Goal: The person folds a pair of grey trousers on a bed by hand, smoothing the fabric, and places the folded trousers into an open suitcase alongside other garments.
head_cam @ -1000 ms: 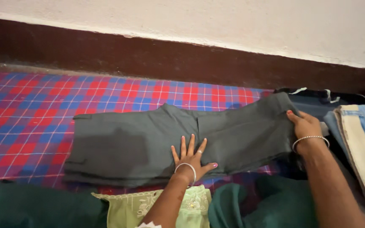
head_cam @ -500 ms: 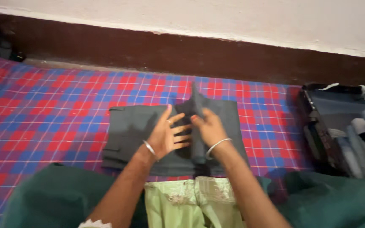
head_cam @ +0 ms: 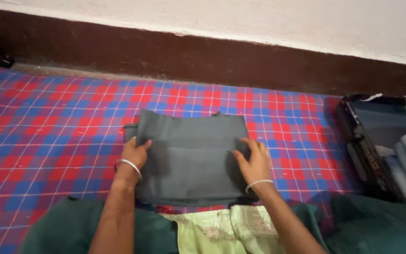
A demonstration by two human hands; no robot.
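Pressing flat: left hand (head_cam: 135, 153) lies open on the left edge of the folded grey trousers (head_cam: 189, 157), right hand (head_cam: 253, 162) open on the right edge, neither gripping. Trousers sit on the red-and-blue checked bedsheet (head_cam: 48, 122), left of the open suitcase (head_cam: 367, 141). Risk, judged: layers are only pinned, so uneven pressure could let the top fold slide or spring open; the sheet beneath could bunch.
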